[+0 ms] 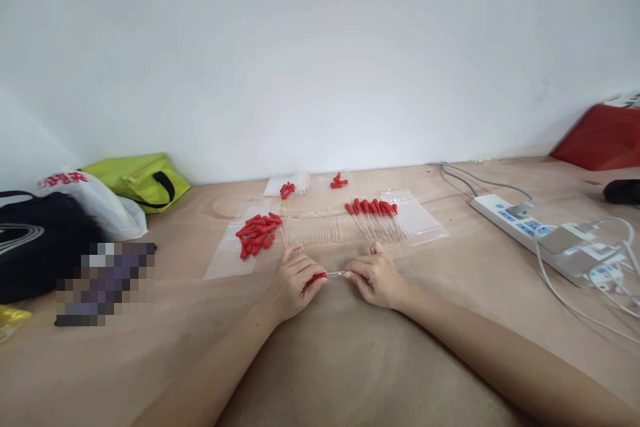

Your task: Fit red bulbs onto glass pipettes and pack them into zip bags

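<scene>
A small, glossy red, tapered bulb (317,277) and a thin, clear, straight tube (336,273) lie end to end between my hands, just below the centre of the frame. I cannot tell whether the tube sits inside the bulb. My left hand (299,282) has the bulb clamped between thumb and fingers, one finger raised behind. My right hand (376,279) pinches the tube's other end, fingers curled, one finger lifted. My bare forearms slant inward, the left from the bottom edge left of centre, the right from the lower right corner. Just beyond my hands, at mid-frame, loose red bulbs (257,232) are heaped at left, a row of clear tubes (313,225) lies in the middle, and red-topped clear droppers (375,210) fan out at right.
</scene>
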Demonstrator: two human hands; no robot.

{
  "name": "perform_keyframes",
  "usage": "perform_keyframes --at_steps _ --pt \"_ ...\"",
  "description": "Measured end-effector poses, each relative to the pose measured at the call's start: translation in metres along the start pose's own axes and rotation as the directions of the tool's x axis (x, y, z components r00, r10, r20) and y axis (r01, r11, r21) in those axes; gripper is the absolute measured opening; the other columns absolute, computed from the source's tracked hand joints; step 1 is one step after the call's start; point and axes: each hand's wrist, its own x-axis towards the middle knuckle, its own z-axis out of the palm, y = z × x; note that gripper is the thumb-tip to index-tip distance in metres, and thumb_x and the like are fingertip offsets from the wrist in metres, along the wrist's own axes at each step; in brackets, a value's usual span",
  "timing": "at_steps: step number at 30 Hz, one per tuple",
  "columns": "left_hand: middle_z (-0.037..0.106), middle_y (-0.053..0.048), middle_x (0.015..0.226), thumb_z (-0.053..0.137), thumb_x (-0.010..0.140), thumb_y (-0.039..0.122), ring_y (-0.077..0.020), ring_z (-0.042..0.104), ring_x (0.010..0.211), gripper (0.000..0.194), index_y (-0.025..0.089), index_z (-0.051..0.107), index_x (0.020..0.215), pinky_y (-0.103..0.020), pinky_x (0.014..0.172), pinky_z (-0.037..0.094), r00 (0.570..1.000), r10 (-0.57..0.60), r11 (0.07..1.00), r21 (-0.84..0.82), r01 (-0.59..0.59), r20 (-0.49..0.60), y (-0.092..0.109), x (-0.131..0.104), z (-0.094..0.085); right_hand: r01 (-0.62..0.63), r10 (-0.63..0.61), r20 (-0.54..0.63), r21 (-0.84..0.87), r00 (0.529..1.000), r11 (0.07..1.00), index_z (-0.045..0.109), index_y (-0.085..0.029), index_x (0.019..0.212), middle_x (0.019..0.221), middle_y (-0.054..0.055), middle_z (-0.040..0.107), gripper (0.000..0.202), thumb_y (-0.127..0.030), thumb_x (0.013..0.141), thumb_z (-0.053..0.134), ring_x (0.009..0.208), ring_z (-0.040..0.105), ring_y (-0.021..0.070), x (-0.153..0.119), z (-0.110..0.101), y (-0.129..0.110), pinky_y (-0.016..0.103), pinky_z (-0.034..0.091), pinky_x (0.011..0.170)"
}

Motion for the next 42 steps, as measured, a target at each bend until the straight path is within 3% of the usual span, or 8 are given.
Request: perform_keyframes --at_steps 13,20,27,31,33,37,39,42 --pt "0.063 0.002 0.067 0.045 0.084 0.024 -0.0130 0.055 0.065 0.014 0.019 0.056 0.076 -0.039 0.091 0.028 1.000 0.015 1.000 0.009 -0.015 0.016 0.002 0.003 0.002 -0.014 0.014 -0.018 0.017 1.000 1.000 0.056 -0.016 0.068 0.062 0.000 0.060 0.026 -0.022 0.085 0.038 0.055 0.044 0.0094 0.007 0.009 -0.005 0.029 0.017 0.065" --pt "0.063 0.000 0.071 0.045 0.084 0.025 -0.0144 0.056 0.070 0.015 0.019 0.057 0.078 -0.040 0.091 0.027 0.996 -0.054 0.998 0.018 0.053 0.075 -0.002 0.004 0.005 -0.052 0.050 0.065 0.032 0.997 0.998 0.058 -0.016 0.072 0.066 0.001 0.061 0.028 -0.023 0.088 0.036 0.058 0.046 0.0096 0.012 0.011 -0.003 0.028 0.019 0.065" --pt "0.064 0.000 0.079 0.048 0.083 0.025 -0.0167 0.058 0.076 0.010 0.021 0.056 0.083 -0.041 0.087 0.032 0.981 -0.189 0.982 0.014 0.188 0.055 -0.004 0.003 0.000 0.097 -0.080 0.104 -0.172 0.991 0.980 0.062 -0.018 0.077 0.079 0.006 0.060 0.025 -0.028 0.086 0.041 0.076 0.046 0.0158 0.021 -0.002 0.000 0.031 0.020 0.067" --pt "0.060 -0.006 0.089 0.051 0.080 0.024 -0.0188 0.057 0.082 0.027 0.018 0.048 0.106 -0.035 0.076 0.043 0.963 -0.268 0.963 -0.008 0.268 -0.004 -0.008 0.000 0.002 -0.077 0.096 0.060 -0.264 0.994 0.962 0.064 -0.017 0.079 0.079 0.008 0.061 0.023 -0.025 0.084 0.043 0.079 0.047 0.0178 0.021 -0.011 0.018 0.032 0.022 0.069" --pt "0.059 -0.007 0.093 0.051 0.079 0.022 -0.0186 0.056 0.083 0.035 0.016 0.043 0.112 -0.033 0.073 0.046 0.955 -0.298 0.954 -0.026 0.297 0.000 -0.009 -0.002 0.004 -0.292 0.294 -0.031 -0.257 0.955 0.921 0.064 -0.017 0.082 0.082 0.007 0.063 0.023 -0.025 0.084 0.043 0.080 0.050 0.0185 0.023 -0.014 0.033 0.032 0.023 0.070" --pt "0.057 -0.008 0.099 0.047 0.082 0.021 -0.0191 0.055 0.091 0.021 0.018 0.050 0.102 -0.035 0.079 0.046 0.968 -0.235 0.971 -0.031 0.238 0.084 -0.008 -0.002 0.005 -0.652 0.639 -0.126 -0.161 0.759 0.741 0.064 -0.019 0.083 0.081 0.006 0.066 0.025 -0.026 0.082 0.040 0.079 0.055 0.0191 0.037 -0.015 0.058 0.030 0.026 0.068" --pt "0.059 -0.007 0.098 0.044 0.084 0.021 -0.0190 0.056 0.092 0.015 0.018 0.055 0.095 -0.035 0.081 0.046 0.976 -0.177 0.983 -0.026 0.182 0.126 -0.007 -0.002 0.005 -0.736 0.723 -0.135 -0.129 0.677 0.665 0.064 -0.020 0.084 0.081 0.005 0.066 0.025 -0.026 0.082 0.040 0.079 0.056 0.0194 0.045 -0.013 0.064 0.030 0.027 0.069" --pt "0.060 -0.007 0.099 0.043 0.086 0.021 -0.0189 0.056 0.094 0.017 0.018 0.056 0.096 -0.036 0.083 0.046 0.979 -0.142 0.989 -0.030 0.148 0.145 -0.007 -0.003 0.005 -0.788 0.773 -0.150 -0.133 0.616 0.602 0.063 -0.018 0.082 0.080 0.007 0.066 0.023 -0.026 0.080 0.041 0.080 0.057 0.0204 0.053 -0.007 0.067 0.032 0.027 0.071"
